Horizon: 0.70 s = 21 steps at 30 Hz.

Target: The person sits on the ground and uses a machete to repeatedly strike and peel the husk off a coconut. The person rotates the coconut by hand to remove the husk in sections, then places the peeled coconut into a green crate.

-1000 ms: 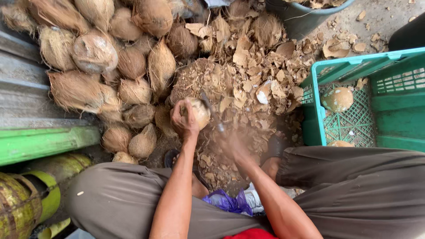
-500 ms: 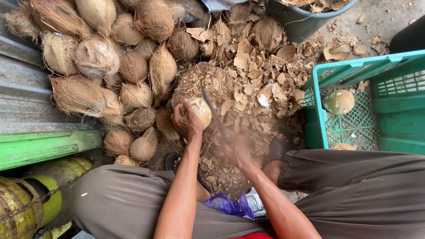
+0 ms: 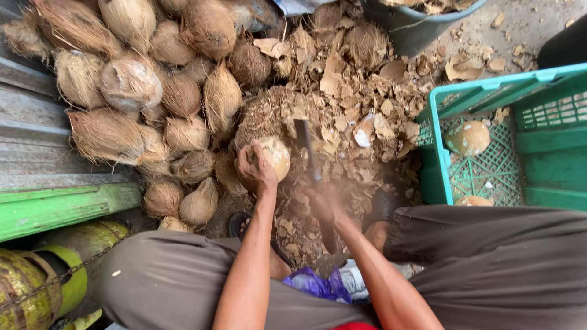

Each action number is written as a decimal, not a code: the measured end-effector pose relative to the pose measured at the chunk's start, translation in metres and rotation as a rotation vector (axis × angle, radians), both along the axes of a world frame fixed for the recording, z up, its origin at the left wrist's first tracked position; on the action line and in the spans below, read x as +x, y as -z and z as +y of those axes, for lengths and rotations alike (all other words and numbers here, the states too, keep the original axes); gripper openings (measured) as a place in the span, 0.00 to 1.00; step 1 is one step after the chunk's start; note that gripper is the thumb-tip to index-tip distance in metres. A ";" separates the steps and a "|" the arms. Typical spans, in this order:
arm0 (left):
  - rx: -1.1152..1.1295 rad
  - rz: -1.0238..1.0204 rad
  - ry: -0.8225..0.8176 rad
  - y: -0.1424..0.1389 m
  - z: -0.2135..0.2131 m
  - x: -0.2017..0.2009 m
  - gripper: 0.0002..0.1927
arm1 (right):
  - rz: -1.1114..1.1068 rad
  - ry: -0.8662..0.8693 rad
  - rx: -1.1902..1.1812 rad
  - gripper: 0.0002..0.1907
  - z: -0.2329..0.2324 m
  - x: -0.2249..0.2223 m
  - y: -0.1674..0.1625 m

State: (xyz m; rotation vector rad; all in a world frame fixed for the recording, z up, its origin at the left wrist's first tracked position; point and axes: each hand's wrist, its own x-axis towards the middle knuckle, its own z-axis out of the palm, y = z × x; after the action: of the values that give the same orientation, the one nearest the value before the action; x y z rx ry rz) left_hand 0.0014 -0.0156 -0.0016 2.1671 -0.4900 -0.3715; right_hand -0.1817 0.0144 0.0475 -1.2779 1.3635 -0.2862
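— What sits in the containers?

— The teal crate point(image 3: 489, 98) on the right holds two pale peeled coconuts: one point(image 3: 468, 137) towards its far left corner, another point(image 3: 474, 201) at its near edge, partly hidden by the person's knee. The dark bucket point(image 3: 416, 27) at the far side is filled with brown husk scraps.

— And the hands?

— The left hand point(image 3: 255, 170) has its fingers wrapped around a half-peeled coconut point(image 3: 273, 156), held over the chopping block point(image 3: 269, 116) in the middle of the husk litter. The right hand point(image 3: 324, 205) is blurred, fingers clenched on the handle of a cleaver point(image 3: 306, 150).

— Which way does the blade run?

— Its long axis goes near to far, tip pointing away from the person, just right of the coconut. Whether it touches the shell I cannot tell.

— Anything to the left?

— A heap of unpeeled coconuts point(image 3: 128, 85), hairy and brown, lies against a grey wall.
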 end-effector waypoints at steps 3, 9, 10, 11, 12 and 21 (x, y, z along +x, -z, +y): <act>-0.039 0.008 0.087 0.003 0.002 0.003 0.28 | -0.167 0.170 0.021 0.16 -0.006 -0.008 0.004; 0.007 -0.010 0.101 0.006 0.002 0.001 0.30 | -0.019 -0.028 -0.148 0.20 0.010 -0.003 0.054; -0.025 -0.043 0.119 0.005 0.001 0.002 0.30 | 0.026 -0.093 -0.152 0.20 0.012 0.000 0.062; -0.013 -0.047 0.117 0.005 0.001 0.002 0.30 | 0.000 -0.112 -0.126 0.18 0.015 0.000 0.065; -0.007 -0.053 0.116 0.004 0.001 0.004 0.29 | -0.027 -0.129 -0.108 0.16 0.015 0.002 0.067; -0.057 -0.069 0.222 0.007 0.007 0.008 0.37 | 0.077 -0.042 0.002 0.25 -0.020 -0.015 -0.043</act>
State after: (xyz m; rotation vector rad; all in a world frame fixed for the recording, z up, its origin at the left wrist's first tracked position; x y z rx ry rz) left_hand 0.0096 -0.0089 -0.0087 2.0807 -0.7742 -0.3996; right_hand -0.1967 -0.0052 0.0908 -1.3259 1.3992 -0.2082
